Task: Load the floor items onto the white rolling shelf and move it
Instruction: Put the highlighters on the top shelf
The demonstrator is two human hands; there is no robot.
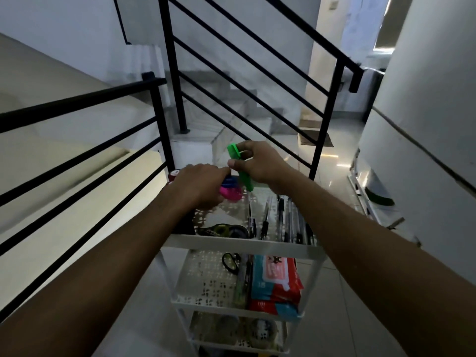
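The white rolling shelf (242, 244) stands in front of me with three perforated tiers. Over the far end of its top tier my right hand (260, 161) pinches a bright green comb-like strip (240, 166), held tilted. My left hand (203, 184) is closed around pink and blue plastic pieces (230, 190) just left of it, the two hands almost touching. Several pens (288, 222) and a tape dispenser (224, 230) lie on the top tier. On the middle tier are scissors (231, 262) and a red and blue wipes pack (277, 282). Blurred round items sit on the bottom tier.
A black metal stair railing (85, 161) runs along the left and behind the shelf, with stairs going up beyond it. A white wall (425, 124) closes the right side, with a green-bristled item (381, 198) at its foot. A doormat (315, 140) lies down the tiled hallway.
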